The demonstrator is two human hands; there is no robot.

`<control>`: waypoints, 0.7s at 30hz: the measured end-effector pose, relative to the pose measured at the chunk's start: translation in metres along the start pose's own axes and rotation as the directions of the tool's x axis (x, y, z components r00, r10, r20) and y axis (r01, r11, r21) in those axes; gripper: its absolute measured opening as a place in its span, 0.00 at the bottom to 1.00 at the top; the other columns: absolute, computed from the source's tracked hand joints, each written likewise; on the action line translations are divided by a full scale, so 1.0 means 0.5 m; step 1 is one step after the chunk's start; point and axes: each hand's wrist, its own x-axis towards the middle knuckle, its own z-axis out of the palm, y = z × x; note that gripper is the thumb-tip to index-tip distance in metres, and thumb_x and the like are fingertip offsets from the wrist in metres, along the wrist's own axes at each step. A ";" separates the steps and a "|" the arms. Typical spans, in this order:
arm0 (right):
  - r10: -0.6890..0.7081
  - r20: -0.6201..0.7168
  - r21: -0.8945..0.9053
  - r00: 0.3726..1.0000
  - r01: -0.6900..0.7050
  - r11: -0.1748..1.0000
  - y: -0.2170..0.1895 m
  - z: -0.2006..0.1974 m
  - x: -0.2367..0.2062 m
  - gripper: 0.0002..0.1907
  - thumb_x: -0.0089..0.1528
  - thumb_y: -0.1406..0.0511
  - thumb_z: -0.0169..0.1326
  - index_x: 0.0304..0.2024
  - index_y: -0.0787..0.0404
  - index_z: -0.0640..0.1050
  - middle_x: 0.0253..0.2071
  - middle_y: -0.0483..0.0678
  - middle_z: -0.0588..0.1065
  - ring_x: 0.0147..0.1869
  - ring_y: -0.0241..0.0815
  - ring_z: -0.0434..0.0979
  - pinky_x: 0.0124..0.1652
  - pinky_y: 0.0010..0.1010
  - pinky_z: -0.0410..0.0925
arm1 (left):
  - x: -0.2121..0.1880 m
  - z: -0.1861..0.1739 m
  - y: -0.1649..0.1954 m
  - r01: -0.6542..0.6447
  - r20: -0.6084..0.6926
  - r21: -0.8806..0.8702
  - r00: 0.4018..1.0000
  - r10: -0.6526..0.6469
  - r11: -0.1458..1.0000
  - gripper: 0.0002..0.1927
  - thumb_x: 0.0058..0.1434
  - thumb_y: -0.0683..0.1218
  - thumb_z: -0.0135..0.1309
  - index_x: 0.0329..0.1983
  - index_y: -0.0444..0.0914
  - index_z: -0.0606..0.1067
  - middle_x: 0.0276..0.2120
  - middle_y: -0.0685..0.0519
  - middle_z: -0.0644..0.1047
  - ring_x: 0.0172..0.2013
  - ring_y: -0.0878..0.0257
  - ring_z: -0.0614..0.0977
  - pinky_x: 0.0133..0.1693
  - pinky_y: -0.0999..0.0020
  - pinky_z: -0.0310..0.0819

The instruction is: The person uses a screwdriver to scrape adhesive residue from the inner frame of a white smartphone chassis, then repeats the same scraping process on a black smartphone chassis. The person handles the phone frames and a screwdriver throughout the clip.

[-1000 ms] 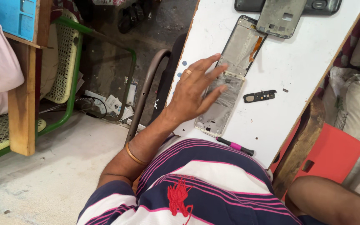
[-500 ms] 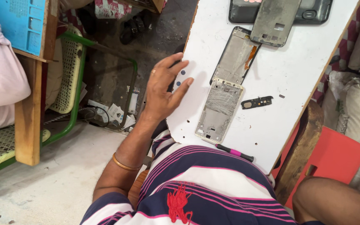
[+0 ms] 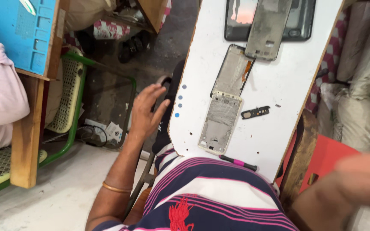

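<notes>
Left hand [image 3: 147,110] hangs off the white table [image 3: 287,128] edge, fingers spread, holding nothing

Head view: nearest it on the table lies the pale phone frame [image 3: 219,123]; right hand is blurred at the lower right, fingers impossible to tell

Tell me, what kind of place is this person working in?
Probably a small phone repair workshop. Bare phone frames and a small black circuit part lie on a white worktable, with a pink-handled screwdriver at its near edge and a blue repair mat nearby.
</notes>
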 end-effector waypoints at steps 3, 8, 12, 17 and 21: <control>0.273 0.059 -0.143 0.960 -0.262 0.954 0.065 0.021 -0.064 0.10 0.78 0.69 0.58 0.55 0.66 0.70 0.50 0.52 0.76 0.53 0.38 0.79 0.54 0.27 0.74 | -0.028 0.018 0.007 -0.032 0.065 -0.009 0.997 0.032 0.999 0.19 0.68 0.49 0.56 0.60 0.41 0.76 0.57 0.48 0.78 0.63 0.52 0.75 0.66 0.49 0.60; 0.615 0.099 -0.097 0.782 -0.608 0.788 0.089 0.037 -0.160 0.12 0.74 0.68 0.59 0.55 0.66 0.72 0.49 0.49 0.76 0.50 0.34 0.76 0.53 0.24 0.71 | -0.043 0.044 0.032 -0.166 0.119 -0.173 0.975 0.188 0.971 0.24 0.70 0.51 0.45 0.64 0.35 0.72 0.54 0.44 0.80 0.58 0.51 0.79 0.70 0.42 0.45; 0.755 0.113 -0.009 0.646 -0.759 0.651 0.073 0.058 -0.154 0.18 0.70 0.64 0.59 0.59 0.67 0.74 0.50 0.46 0.75 0.52 0.32 0.73 0.54 0.23 0.68 | -0.062 0.055 0.068 0.320 0.284 -0.673 0.944 -0.166 0.667 0.27 0.70 0.54 0.44 0.67 0.34 0.68 0.52 0.44 0.82 0.53 0.48 0.82 0.62 0.56 0.72; 0.821 0.147 0.009 0.551 -0.831 0.556 0.062 0.089 -0.110 0.21 0.71 0.60 0.55 0.59 0.68 0.75 0.53 0.48 0.76 0.55 0.33 0.73 0.55 0.21 0.67 | -0.060 0.070 0.101 0.003 0.087 -0.212 0.996 0.016 0.977 0.28 0.62 0.54 0.55 0.60 0.31 0.72 0.55 0.39 0.77 0.61 0.43 0.73 0.68 0.52 0.57; 0.861 0.246 0.180 0.446 -0.894 0.411 0.053 0.105 -0.080 0.23 0.71 0.57 0.52 0.59 0.70 0.75 0.48 0.50 0.77 0.48 0.34 0.75 0.48 0.22 0.68 | -0.047 0.065 0.121 0.005 0.113 -0.205 0.993 0.018 0.979 0.44 0.48 0.57 0.64 0.64 0.30 0.68 0.60 0.38 0.72 0.67 0.40 0.63 0.67 0.51 0.54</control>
